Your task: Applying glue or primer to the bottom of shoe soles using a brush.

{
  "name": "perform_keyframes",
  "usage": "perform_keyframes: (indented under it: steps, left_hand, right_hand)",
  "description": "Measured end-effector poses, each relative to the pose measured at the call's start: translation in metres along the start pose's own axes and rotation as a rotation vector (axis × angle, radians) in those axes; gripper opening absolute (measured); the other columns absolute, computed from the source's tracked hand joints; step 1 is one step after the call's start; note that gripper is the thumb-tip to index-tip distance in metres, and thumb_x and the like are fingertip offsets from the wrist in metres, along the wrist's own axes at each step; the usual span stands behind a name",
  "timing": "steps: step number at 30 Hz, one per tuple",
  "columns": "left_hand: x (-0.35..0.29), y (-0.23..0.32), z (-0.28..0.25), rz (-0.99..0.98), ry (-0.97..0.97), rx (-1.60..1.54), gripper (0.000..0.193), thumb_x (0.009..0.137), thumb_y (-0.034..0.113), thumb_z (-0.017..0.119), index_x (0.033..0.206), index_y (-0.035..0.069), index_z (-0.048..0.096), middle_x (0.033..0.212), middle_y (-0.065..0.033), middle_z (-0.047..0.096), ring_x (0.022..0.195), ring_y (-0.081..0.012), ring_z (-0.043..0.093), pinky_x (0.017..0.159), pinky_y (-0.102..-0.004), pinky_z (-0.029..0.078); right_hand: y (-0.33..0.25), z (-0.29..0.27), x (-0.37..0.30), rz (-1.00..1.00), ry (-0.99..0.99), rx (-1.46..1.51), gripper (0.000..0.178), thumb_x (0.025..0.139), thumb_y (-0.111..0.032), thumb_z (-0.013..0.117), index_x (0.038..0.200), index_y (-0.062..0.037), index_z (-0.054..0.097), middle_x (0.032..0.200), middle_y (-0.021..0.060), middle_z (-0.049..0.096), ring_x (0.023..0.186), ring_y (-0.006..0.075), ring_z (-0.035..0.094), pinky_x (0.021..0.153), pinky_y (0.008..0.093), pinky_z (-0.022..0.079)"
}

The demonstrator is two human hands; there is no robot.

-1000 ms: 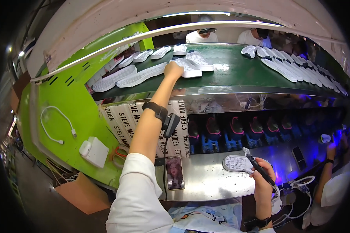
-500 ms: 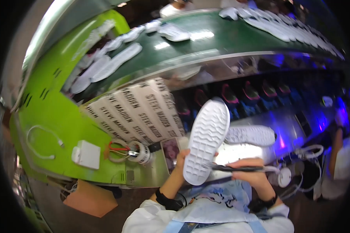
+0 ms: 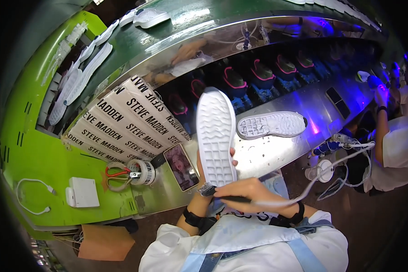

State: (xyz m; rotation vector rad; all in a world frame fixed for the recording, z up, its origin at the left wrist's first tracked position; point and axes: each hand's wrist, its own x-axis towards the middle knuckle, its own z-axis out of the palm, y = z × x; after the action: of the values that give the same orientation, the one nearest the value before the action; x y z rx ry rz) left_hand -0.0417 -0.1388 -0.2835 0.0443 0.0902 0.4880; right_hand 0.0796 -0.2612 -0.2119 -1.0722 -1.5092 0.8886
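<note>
My left hand (image 3: 199, 166) is closed around a white shoe sole (image 3: 216, 136) from behind, its ridged underside facing up. Most of that hand hides behind the sole; fingertips show at both edges. In my right hand (image 3: 247, 191) is a black-handled brush (image 3: 233, 198) with a pale hose (image 3: 299, 197) running from its back end. The dark bristle head touches or hovers by the sole's near end; I cannot tell which. A second white sole (image 3: 273, 124), its tread up, lies on the shiny metal bench (image 3: 263, 158) to the right.
A phone (image 3: 181, 167), a tape roll (image 3: 145, 172) and red-handled scissors (image 3: 120, 174) lie left of my hands. Behind stands a printed box (image 3: 127, 122), before a row of dark, pink-edged shoes (image 3: 258, 75). At right are a white-lidded cup (image 3: 324, 168) and a co-worker's arm (image 3: 381, 122).
The held sole stands more upright and further left in view. My right hand and brush have moved left and down to the sole's near end. The whole view has shifted.
</note>
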Motion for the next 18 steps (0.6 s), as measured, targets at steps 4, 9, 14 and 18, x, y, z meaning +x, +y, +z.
perform_keyframes:
  steps: [4, 9, 14, 18]
  left_hand:
    - [0.016, 0.036, 0.001, -0.086, -0.206, 0.284, 0.068, 0.092, 0.051, 0.034, 0.133, -0.004, 0.036, 0.120, -0.0235, 0.054, 0.098, -0.0383, 0.060, 0.077, -0.0465, 0.055]
    - [0.048, 0.045, 0.052, -0.399, 0.114, 0.595, 0.045, 0.096, 0.027, 0.042, 0.127, -0.005, 0.047, 0.113, -0.0191, 0.061, 0.094, -0.0265, 0.064, 0.087, -0.0331, 0.051]
    - [0.075, 0.038, 0.067, -0.771, 0.098, 1.083, 0.035, 0.092, 0.028, 0.055, 0.105, -0.003, 0.063, 0.092, -0.0090, 0.067, 0.076, -0.0116, 0.064, 0.068, -0.0252, 0.052]
    - [0.081, 0.040, 0.077, -1.011, 0.126, 1.295, 0.036, 0.092, 0.034, 0.055, 0.101, 0.001, 0.065, 0.087, -0.0039, 0.067, 0.075, -0.0076, 0.062, 0.064, -0.0234, 0.050]
  right_hand:
    - [0.000, -0.021, 0.012, -0.053, -0.100, -0.065, 0.026, 0.077, 0.002, 0.063, 0.102, -0.0035, 0.067, 0.107, 0.0134, 0.066, 0.099, 0.0283, 0.063, 0.086, 0.0328, 0.049]
    - [0.001, -0.037, 0.012, -0.098, -0.084, -0.091, 0.028, 0.074, -0.002, 0.067, 0.102, -0.0029, 0.067, 0.104, 0.0154, 0.066, 0.091, 0.0280, 0.066, 0.080, 0.0328, 0.052]
    - [-0.030, -0.051, 0.019, -0.022, -0.302, -0.322, 0.021, 0.075, -0.006, 0.068, 0.095, -0.0107, 0.071, 0.098, 0.0063, 0.069, 0.079, 0.0231, 0.062, 0.072, 0.0316, 0.051]
    - [-0.023, -0.060, 0.013, -0.285, -0.314, -0.516, 0.023, 0.071, -0.002, 0.070, 0.092, -0.0101, 0.072, 0.091, 0.0033, 0.069, 0.098, 0.0270, 0.056, 0.087, 0.0410, 0.045]
